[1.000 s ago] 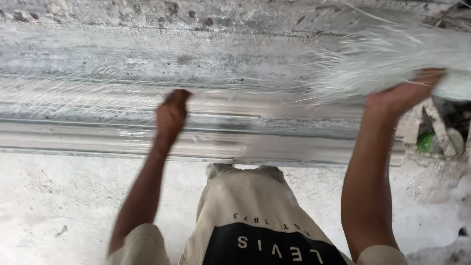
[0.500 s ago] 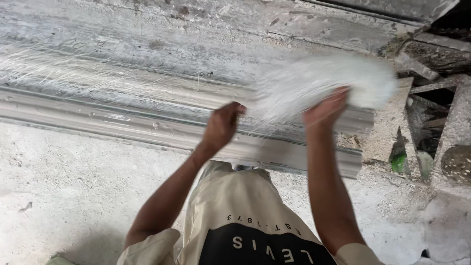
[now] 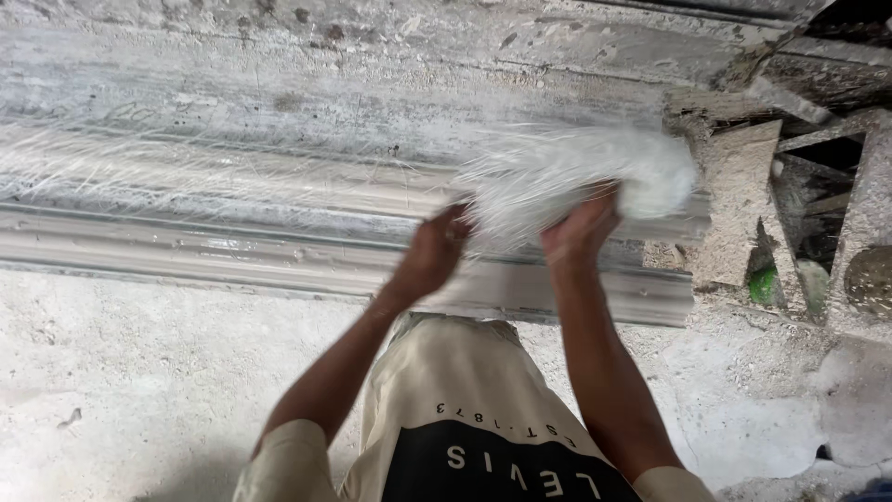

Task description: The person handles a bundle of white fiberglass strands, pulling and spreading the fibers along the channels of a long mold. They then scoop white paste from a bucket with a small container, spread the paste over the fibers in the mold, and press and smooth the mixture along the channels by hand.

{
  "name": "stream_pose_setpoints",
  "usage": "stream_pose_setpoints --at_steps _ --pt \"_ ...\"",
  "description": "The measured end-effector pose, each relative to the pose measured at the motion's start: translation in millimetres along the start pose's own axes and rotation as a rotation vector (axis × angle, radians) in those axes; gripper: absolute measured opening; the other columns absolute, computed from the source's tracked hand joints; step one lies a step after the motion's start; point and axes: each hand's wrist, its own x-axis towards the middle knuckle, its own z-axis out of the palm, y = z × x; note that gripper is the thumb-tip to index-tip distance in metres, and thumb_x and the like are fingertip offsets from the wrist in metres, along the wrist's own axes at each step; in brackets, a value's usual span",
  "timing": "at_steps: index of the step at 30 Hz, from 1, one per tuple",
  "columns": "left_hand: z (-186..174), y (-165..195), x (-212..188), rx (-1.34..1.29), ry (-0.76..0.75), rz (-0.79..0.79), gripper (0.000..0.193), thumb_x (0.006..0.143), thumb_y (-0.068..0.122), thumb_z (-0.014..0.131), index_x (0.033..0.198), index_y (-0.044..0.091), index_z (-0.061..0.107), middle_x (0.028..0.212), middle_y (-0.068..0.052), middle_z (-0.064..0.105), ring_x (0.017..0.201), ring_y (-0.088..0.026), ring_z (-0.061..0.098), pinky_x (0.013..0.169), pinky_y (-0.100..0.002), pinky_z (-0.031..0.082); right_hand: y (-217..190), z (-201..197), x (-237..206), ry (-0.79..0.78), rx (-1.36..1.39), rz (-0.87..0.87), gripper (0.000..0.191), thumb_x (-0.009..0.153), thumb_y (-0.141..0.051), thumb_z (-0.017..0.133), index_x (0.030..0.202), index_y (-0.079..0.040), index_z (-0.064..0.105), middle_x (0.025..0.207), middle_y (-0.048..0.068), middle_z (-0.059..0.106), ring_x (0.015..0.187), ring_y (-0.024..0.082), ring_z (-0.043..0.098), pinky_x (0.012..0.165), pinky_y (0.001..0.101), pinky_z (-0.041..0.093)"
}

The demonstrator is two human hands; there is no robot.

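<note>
A fluffy bundle of white fibre strands [image 3: 576,172] is gripped by both my hands above the right end of a long grey plaster moulding [image 3: 186,251]. My right hand [image 3: 581,228] holds the bundle from below, near its thick end. Closed on the loose strand ends at the bundle's left side is my left hand [image 3: 437,251]. More thin white fibres [image 3: 139,167] lie spread along the wet plaster surface to the left.
Rough plaster-caked blocks and slabs [image 3: 734,204] stand at the right, with a small green object [image 3: 764,286] among them. A dusty white floor [image 3: 139,372] runs along the near side of the moulding. My beige shirt fills the bottom centre.
My right hand has carried the fibre bundle leftward and lower. My left hand moved right, off the moulding, and took hold of the bundle's strands.
</note>
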Motion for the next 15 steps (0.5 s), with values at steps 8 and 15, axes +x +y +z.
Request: stream_pose_setpoints --at_steps 8,15 --pt "-59.0 -69.6 11.4 0.412 -0.007 -0.111 0.025 0.105 0.009 0.047 0.108 0.007 0.072 0.101 -0.014 0.076 0.087 -0.029 0.072 0.06 -0.041 0.059 -109.6 -18.2 40.1 0.084 -0.086 -0.217 0.09 0.098 -0.074 0.022 0.167 -0.019 0.006 0.174 0.015 -0.002 0.161 0.042 0.001 0.125 0.0728 0.009" --pt "-48.8 -34.1 12.2 0.38 0.13 -0.005 0.037 0.115 0.025 0.042 0.133 -0.004 0.057 0.134 -0.028 0.063 0.127 -0.041 0.06 0.116 -0.052 0.047 -58.3 -23.0 -16.0 -0.065 -0.903 -0.774 0.066 0.115 -0.058 0.033 0.158 -0.007 0.032 0.154 0.015 0.049 0.148 0.034 0.051 0.128 0.0614 0.036"
